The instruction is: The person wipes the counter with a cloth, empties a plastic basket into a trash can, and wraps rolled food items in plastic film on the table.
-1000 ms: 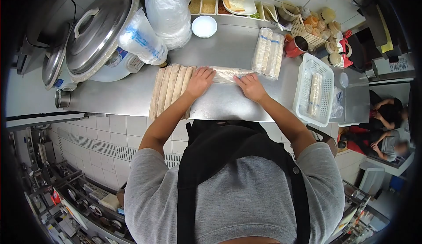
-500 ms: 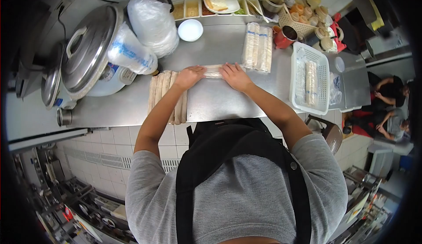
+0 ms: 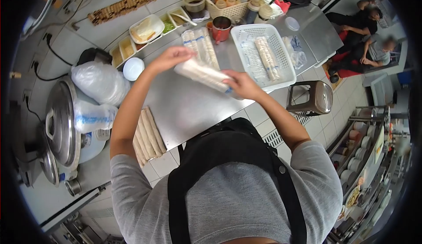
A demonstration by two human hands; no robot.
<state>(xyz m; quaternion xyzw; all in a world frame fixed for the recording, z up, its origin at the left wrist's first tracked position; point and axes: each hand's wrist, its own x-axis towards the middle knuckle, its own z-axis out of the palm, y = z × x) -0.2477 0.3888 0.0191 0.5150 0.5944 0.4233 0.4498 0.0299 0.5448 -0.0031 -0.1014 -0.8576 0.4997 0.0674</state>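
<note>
A plastic-wrapped roll (image 3: pixel 203 75), blurred by motion, is held slantwise above the steel counter (image 3: pixel 180 112). My right hand (image 3: pixel 241 85) grips its right end, where a blue mark shows. At its upper left end is my left hand (image 3: pixel 172 57), with fingers bent together; whether they pinch the wrap is unclear. Just behind lie wrapped rolls (image 3: pixel 203 45) side by side. Several unwrapped pale rolls (image 3: pixel 149 134) lie at the counter's front edge, partly behind my left forearm. Another wrapped roll (image 3: pixel 267 57) rests in the white basket (image 3: pixel 287 76).
Plastic bags (image 3: pixel 102 82) and a large lidded pot (image 3: pixel 61 123) stand left. Along the back are food trays (image 3: pixel 126 48), a white bowl (image 3: pixel 133 69), a red mug (image 3: pixel 221 29) and a bottle basket (image 3: pixel 226 12). A stool (image 3: pixel 317 97) stands right; two people sit beyond.
The wrapped roll has come up off the counter and moved right in my hands, now tilted. My hands have moved away from the unwrapped rolls, and the view has turned toward the right.
</note>
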